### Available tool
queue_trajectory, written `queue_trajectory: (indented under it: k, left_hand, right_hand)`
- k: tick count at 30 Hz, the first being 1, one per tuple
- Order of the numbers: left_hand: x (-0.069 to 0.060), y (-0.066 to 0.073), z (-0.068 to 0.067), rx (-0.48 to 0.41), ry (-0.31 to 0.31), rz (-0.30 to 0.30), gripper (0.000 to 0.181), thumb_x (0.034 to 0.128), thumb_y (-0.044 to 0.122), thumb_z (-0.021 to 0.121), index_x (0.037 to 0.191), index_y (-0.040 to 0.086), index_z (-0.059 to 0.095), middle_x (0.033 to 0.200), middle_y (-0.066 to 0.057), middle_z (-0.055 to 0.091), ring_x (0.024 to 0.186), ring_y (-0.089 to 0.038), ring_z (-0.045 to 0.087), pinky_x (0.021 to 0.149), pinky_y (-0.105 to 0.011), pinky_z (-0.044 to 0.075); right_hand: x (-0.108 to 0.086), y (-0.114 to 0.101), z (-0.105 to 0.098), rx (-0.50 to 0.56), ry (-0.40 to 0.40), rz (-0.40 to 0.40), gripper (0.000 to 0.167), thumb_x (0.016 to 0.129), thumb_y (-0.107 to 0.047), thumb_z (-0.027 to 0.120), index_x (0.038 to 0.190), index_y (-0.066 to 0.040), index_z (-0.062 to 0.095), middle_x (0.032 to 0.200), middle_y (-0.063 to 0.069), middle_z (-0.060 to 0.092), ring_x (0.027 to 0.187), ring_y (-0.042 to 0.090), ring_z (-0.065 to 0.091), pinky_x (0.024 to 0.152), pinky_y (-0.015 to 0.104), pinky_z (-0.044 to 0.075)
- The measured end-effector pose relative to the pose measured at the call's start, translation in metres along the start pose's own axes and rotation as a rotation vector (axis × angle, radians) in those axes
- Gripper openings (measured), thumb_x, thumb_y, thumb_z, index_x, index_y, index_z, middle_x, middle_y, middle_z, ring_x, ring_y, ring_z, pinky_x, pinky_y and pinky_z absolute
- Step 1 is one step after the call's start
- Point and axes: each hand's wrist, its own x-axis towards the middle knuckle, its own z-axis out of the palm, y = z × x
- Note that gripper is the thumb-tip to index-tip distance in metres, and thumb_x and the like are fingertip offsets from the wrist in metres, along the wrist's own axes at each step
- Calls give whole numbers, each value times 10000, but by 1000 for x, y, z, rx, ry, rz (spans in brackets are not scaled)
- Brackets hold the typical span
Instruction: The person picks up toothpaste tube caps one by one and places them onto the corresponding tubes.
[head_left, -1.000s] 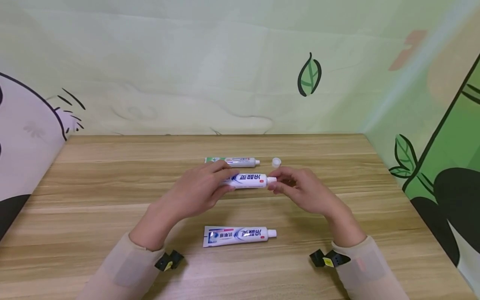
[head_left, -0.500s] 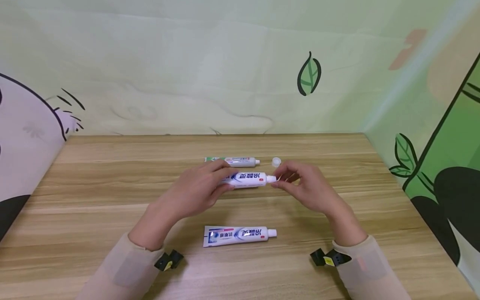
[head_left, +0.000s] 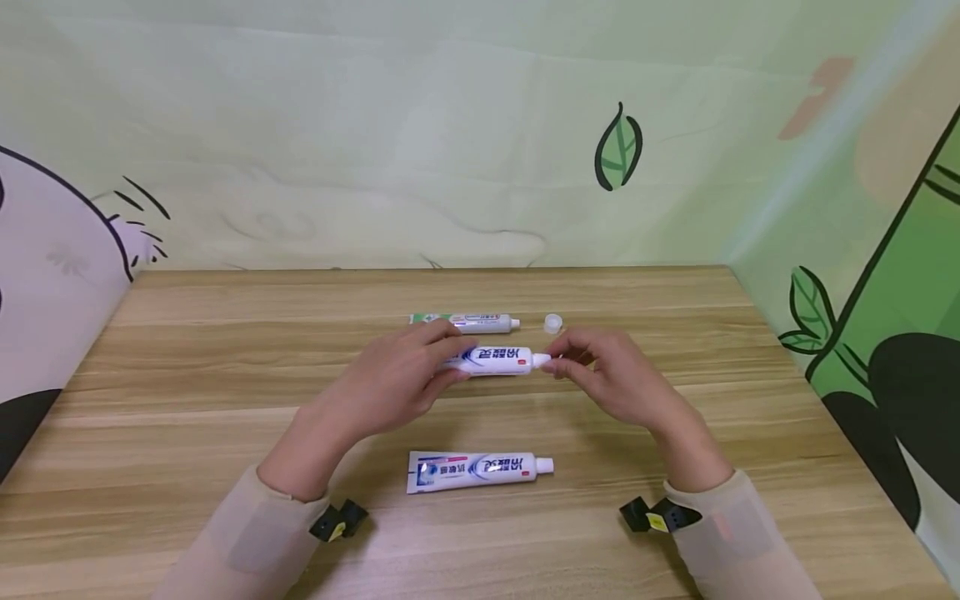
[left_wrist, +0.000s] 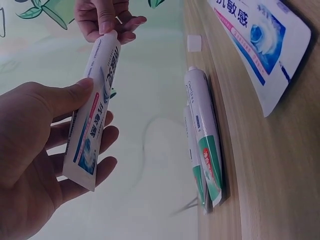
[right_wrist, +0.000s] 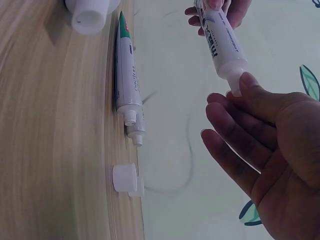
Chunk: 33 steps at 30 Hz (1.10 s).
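**Toothpaste tube (head_left: 493, 361) held up between left hand (head_left: 396, 377) and right hand (head_left: 618, 379)**

Head view: Tube lies crosswise between the hands, label upside down to the wearer, its flat tail hidden under the left hand. Left hand grasping the body; right thumb and forefinger pinching the narrow white end (head_left: 541, 361). Nearer the wearer, a second blue-and-white tube (head_left: 472, 472) lies on the wood-grain table (head_left: 150, 467), white cap (head_left: 544, 466) pointing to the right hand's side. Beyond the held tube, partly behind the left hand, a green-and-white tube (head_left: 483, 324); a loose white cap (head_left: 553, 323) near its neck, apart from it. Light sleeves (head_left: 258, 533), black devices (head_left: 337, 522) at both wrists. Printed wall (head_left: 420, 125) behind, one green leaf on it.

Left wrist view: Tube clear of the table, tilted, white end uppermost. Left thumb presses its labelled face, fingers behind, tail over the palm. Right fingers close about the top end.

Right wrist view: Right thumb tip against the white end, other fingers spread; forefinger partly hidden. Cannot tell whether that end is cap or neck. Left fingers grip farther up the body. On the table the green-and-white tube's threaded neck shows, loose cap beyond it.
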Motion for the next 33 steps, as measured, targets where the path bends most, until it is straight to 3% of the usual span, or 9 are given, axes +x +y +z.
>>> queue_trajectory:
  k: [14,21,33]
  left_hand:
    - [1,-2,0,-11,1,-2,374,1031,251,658,1384,128,664,1249,-41,668,1006,-182,642,849,-381,573]
    - [0,-4,-1,-36,8,-5,365,1035,262,652,1382,150,667,1259,-37,669,994,-175,647,818,-378,576]
    - [0,-4,0,-38,9,3,372,1033,259,657,1385,139,666,1247,-34,673,977,-166,640,816,-366,566]
  right_hand:
    - [1,0,-1,-8,-50,11,106,1005,-122,681,1064,-75,756,907,-17,750,813,114,688,736,330,588]
    - [1,0,0,-7,-6,-14,268,921,-160,800,1173,-115,720,1026,-9,742,887,119,684,804,349,603]
    - [0,-1,2,-45,46,-42,156,897,-98,811,1007,-133,706,950,-35,727,838,103,673,778,334,597]
